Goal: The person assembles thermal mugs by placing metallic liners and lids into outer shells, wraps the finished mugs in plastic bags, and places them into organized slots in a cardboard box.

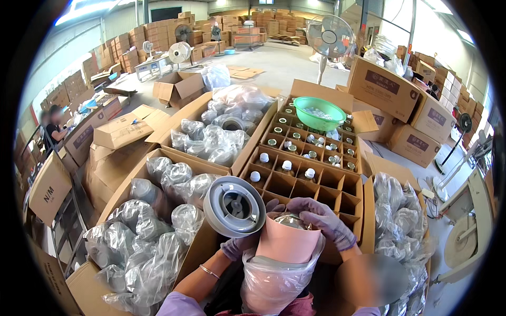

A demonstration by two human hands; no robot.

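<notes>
The pink vessel (287, 250), bagged low in clear plastic (274, 279), sits before me, its long axis from six o'clock toward half past twelve. My right hand (322, 217), nearer its silvery insert (291, 221), bends at the mouth's two o'clock; how firmly it grips I can't tell. The grey round part (234, 206) lies at ten, hiding most of my left hand (231, 248) and its hold.
</notes>
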